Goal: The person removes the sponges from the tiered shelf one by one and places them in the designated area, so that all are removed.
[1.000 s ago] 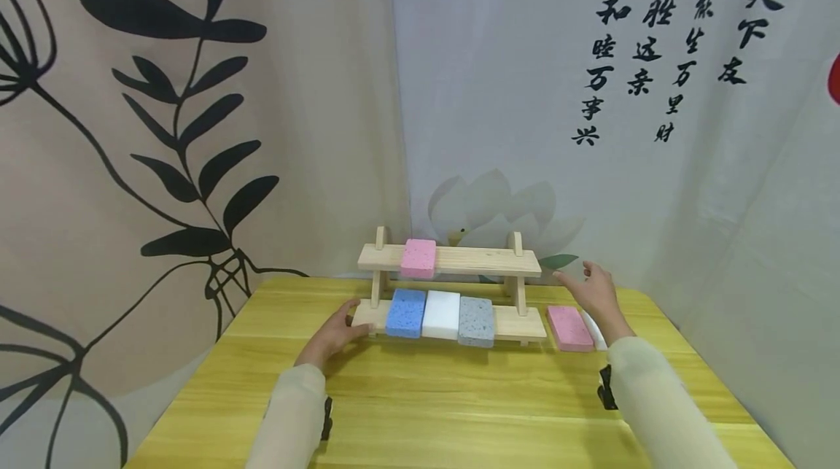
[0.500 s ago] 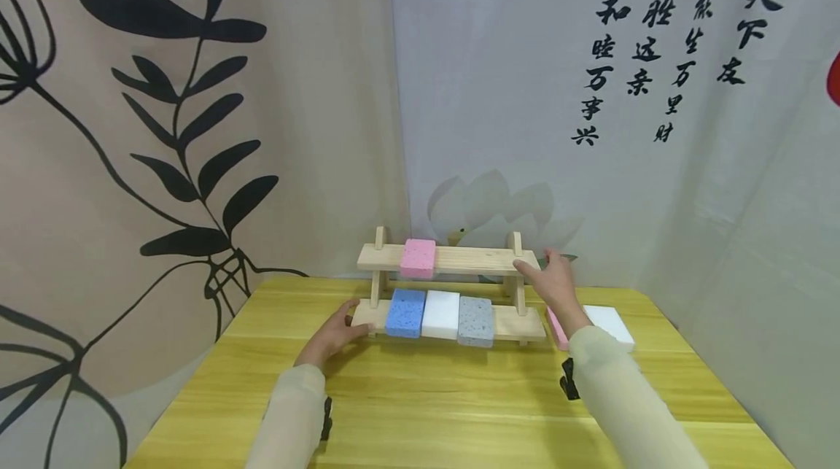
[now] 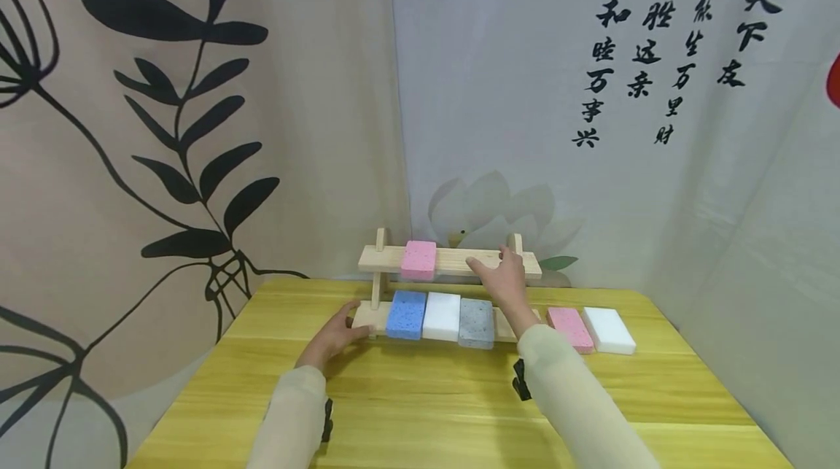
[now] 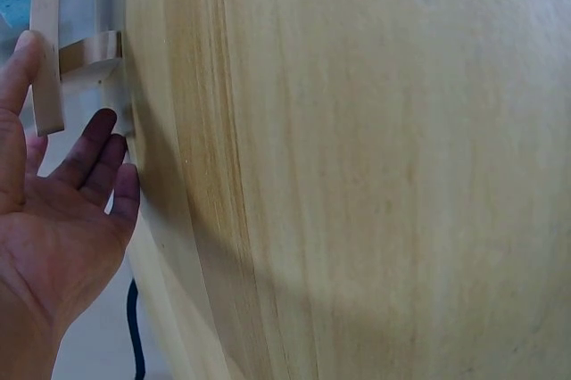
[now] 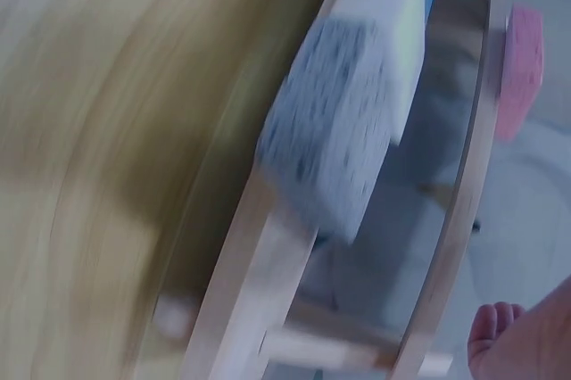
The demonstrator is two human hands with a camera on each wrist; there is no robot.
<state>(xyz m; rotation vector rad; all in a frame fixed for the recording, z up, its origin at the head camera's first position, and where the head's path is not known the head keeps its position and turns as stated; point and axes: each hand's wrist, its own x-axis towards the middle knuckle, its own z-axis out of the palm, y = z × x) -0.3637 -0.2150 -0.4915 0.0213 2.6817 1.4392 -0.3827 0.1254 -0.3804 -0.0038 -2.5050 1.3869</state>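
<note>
Pinching the wooden rack (image 3: 453,262) at its lower left end, left hand (image 3: 331,338) sits by a row: blue sponge (image 3: 406,314), white sponge (image 3: 442,316), grey sponge (image 3: 476,323). Right hand (image 3: 507,285)? Empty, thumb spread off its fingers, up top near the pink sponge (image 3: 418,260).

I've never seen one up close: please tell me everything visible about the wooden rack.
The wooden rack looks like pale, bare wood: an upper board and a lower board joined by posts near both ends. It stands upright on the table. A pink block rests on top; a blue block, a white block and a gray block sit side by side below. The left hand touches its lower left end; the right hand hides part of its right side.
</note>
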